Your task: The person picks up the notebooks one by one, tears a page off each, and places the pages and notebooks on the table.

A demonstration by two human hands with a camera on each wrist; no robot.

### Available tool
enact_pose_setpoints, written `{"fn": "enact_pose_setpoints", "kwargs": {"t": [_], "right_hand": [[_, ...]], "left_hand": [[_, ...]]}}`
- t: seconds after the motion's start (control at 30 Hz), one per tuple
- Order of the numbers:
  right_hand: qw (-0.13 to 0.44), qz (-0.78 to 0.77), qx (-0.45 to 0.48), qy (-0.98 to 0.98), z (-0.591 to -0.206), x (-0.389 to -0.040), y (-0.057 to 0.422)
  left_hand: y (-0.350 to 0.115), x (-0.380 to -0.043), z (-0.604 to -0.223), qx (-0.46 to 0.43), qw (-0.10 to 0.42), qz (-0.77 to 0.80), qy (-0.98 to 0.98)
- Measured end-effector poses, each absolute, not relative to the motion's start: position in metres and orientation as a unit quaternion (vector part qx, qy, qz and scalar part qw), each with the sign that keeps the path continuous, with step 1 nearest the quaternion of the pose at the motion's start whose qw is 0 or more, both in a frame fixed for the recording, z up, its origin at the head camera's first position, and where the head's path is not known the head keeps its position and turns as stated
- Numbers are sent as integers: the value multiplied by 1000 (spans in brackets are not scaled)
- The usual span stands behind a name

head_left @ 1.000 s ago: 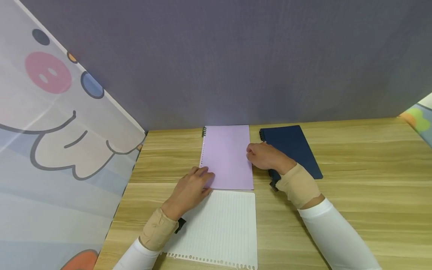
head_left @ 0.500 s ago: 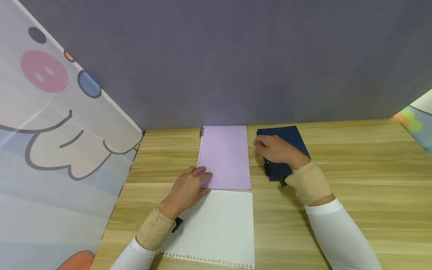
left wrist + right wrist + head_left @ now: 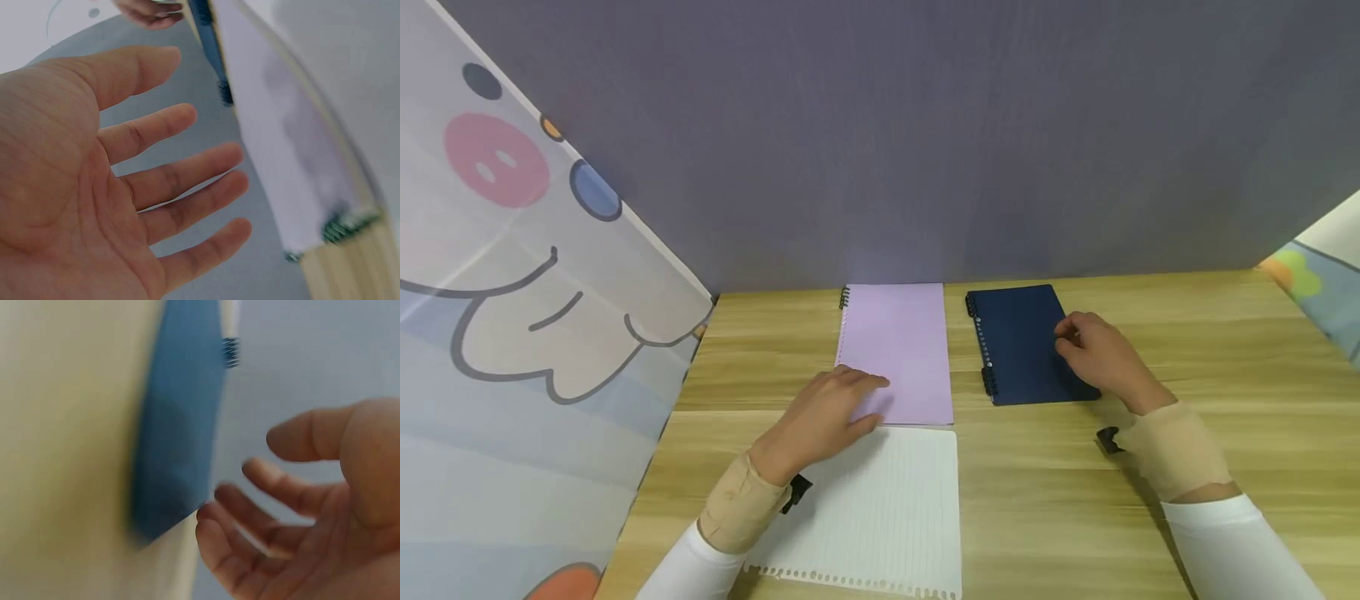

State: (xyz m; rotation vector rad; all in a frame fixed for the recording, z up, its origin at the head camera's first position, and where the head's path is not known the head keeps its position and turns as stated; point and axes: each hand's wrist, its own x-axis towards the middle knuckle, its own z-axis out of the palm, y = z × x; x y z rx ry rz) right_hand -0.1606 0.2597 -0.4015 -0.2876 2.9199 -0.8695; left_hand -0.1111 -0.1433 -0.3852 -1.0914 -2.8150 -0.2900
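A notebook with a lilac page (image 3: 898,350) and dark rings at its left lies at the back of the table. Above its lower left corner is my left hand (image 3: 823,417), fingers extended; the left wrist view shows the palm bare, apart from the page. My right hand (image 3: 1101,354) hovers by the right edge of a smaller navy notebook (image 3: 1022,350). Its fingers are loosely bent, and nothing shows between them in the right wrist view. Nearer me lies a lined sheet (image 3: 887,508) with a row of holes along its front edge, partly behind my left arm.
The wooden table (image 3: 1187,358) ends against a grey upright panel (image 3: 970,150) behind the notebooks. A cartoon-printed sheet (image 3: 550,317) stands along the left side. Small black devices sit at both wrists.
My right hand has moved right, from the lilac page's edge across the navy notebook to its right edge. My left hand has loosened and lifted slightly from the lilac page.
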Motion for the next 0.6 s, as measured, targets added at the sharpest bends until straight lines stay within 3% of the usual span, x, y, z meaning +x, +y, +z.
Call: {"fn": "enact_pose_setpoints", "kwargs": {"t": [0.33, 0.6], "right_hand": [[71, -296, -53, 951, -417, -155, 282], [102, -286, -44, 952, -415, -154, 282]], "left_hand": [[-58, -123, -357, -397, 39, -87, -913], [7, -143, -385, -399, 2, -38, -916]]}}
